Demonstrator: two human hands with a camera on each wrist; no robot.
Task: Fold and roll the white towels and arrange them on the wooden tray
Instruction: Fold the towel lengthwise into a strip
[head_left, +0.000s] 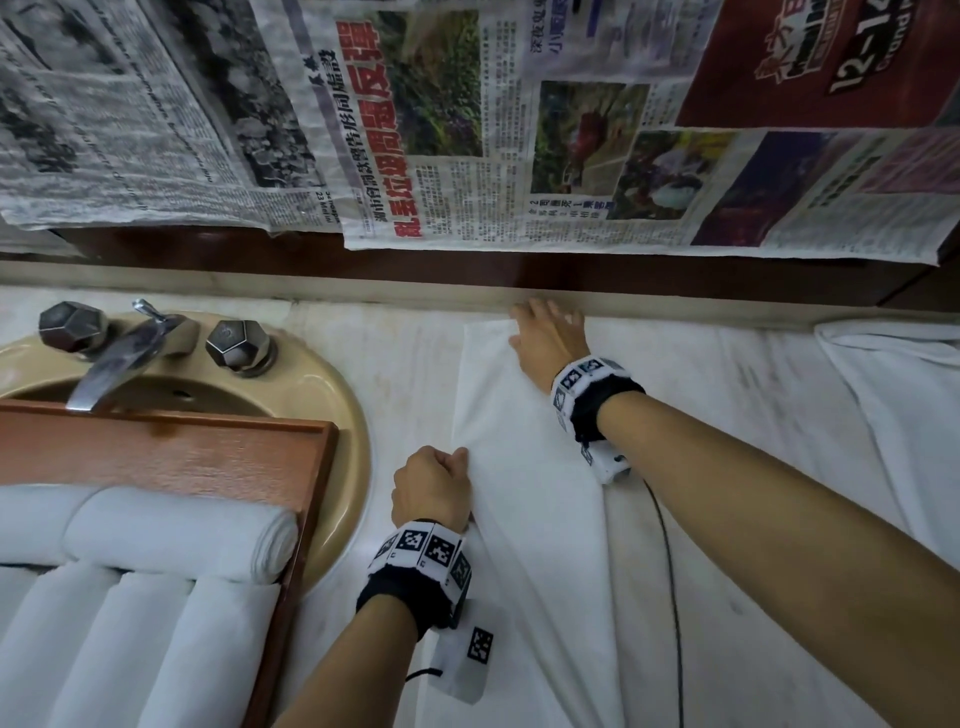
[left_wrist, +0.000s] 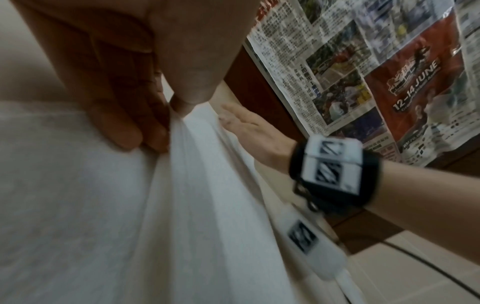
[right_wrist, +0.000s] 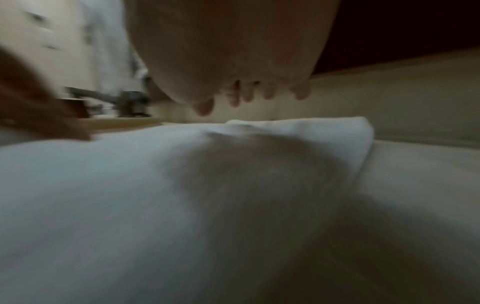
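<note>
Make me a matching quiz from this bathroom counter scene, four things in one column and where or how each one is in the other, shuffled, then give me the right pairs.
Things:
1. left hand
2. right hand
3. rolled towels
4. faucet

States or places:
A. lying on the wooden tray
B. fingers straight, flat on the far end of the flat towel
C. standing at the back of the beige sink
D. pinching the flat towel's left edge

Pairs: 1-D, 2-B, 3-A, 4-C
</note>
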